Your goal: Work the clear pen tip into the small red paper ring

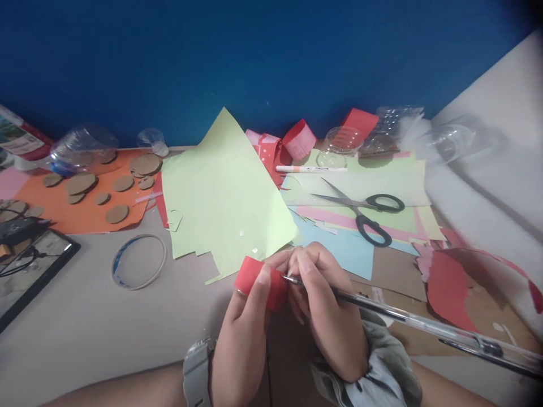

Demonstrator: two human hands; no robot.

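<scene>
Low in the middle of the head view, my left hand (pixel 248 322) is closed on a small red paper piece (pixel 250 275), thumb on its face. My right hand (pixel 324 305) pinches a clear-barrelled pen (pixel 407 320), whose tip meets the right side of the red piece. The fingers of both hands come together behind the paper. Just beyond them lies a large pale green sheet (pixel 220 186) with a ragged, cut lower edge. Open black-handled scissors (pixel 360 206) rest on layered coloured paper to the right.
A tape ring (pixel 139 262) lies left of my hands. Cardboard discs (pixel 116 214) sit on orange paper (pixel 97 223). Along the blue wall (pixel 267 62) stand clear plastic bottle parts (pixel 87 147) and red paper rolls (pixel 299 139). A marker (pixel 311 169) lies behind the scissors; red scraps (pixel 447 291) are at right.
</scene>
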